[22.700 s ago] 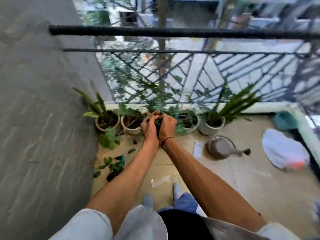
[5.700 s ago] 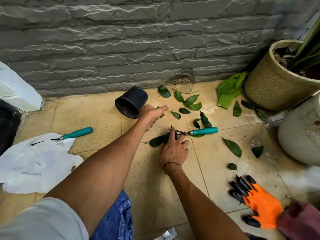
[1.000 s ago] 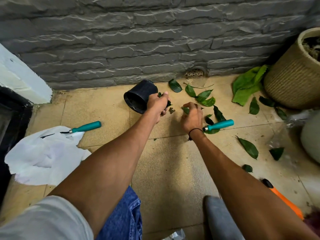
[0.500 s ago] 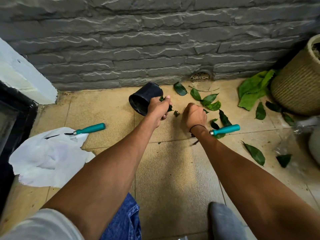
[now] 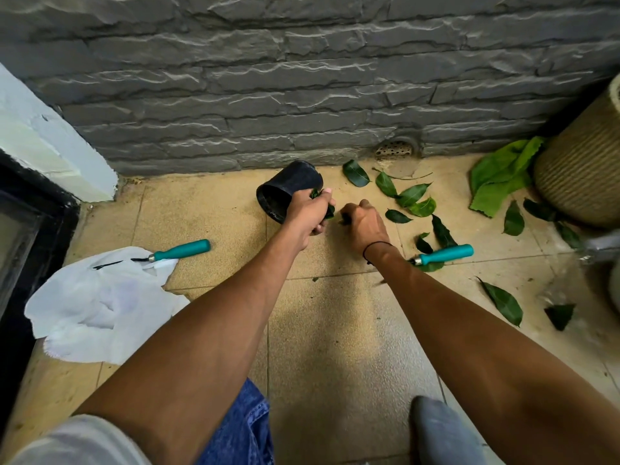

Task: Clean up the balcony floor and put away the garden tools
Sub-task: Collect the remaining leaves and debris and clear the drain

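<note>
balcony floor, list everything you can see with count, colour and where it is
plastic pot: one, black, on its side by the wall, behind the left hand
hand tools: two, teal handles; one left with its tip on the cloth, one right of the right wrist
loose leaves: many, dark green, scattered right of the hands
large leaves: a few, bright green, beside the basket planter
cloth: one, white, crumpled at left
basket planter: one, tan woven, right edge
drain grate: one, at the wall's foot
left hand: grips dark leaves
right hand: fingers curled at floor debris, grip unclear
</note>
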